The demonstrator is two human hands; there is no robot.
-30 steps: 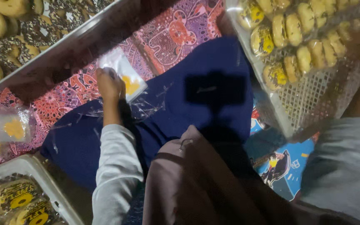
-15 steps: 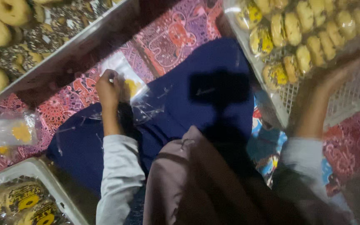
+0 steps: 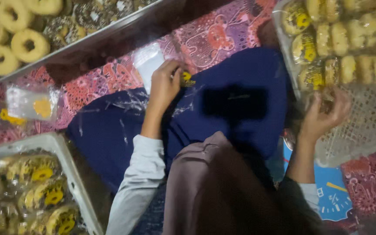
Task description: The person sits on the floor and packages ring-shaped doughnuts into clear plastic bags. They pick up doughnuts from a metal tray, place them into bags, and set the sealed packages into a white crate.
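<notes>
Fingers (image 3: 176,72) of the left hand (image 3: 164,85) curl closed around a small yellow sticker (image 3: 187,77), pinching it just above the dark blue cloth (image 3: 244,78) that covers the lap. Beside that hand, touching the cloth's upper edge, lies one clear plastic bag (image 3: 146,61). On the other side, the right hand (image 3: 325,115) has its fingers bent around a wrapped doughnut (image 3: 327,93) at the near edge of a white mesh tray (image 3: 370,126); how firmly it grips is hard to tell. That tray holds two rows of wrapped doughnuts, too blurred at the far end to count exactly. A metal tray (image 3: 109,30) at the top left carries at least four bare ring doughnuts (image 3: 29,43). Below it, on the red patterned mat (image 3: 214,30), rests one more clear bag with a yellow sticker (image 3: 33,104). A white tray (image 3: 62,148) at the lower left holds several wrapped doughnuts with yellow labels, at least four visible.
</notes>
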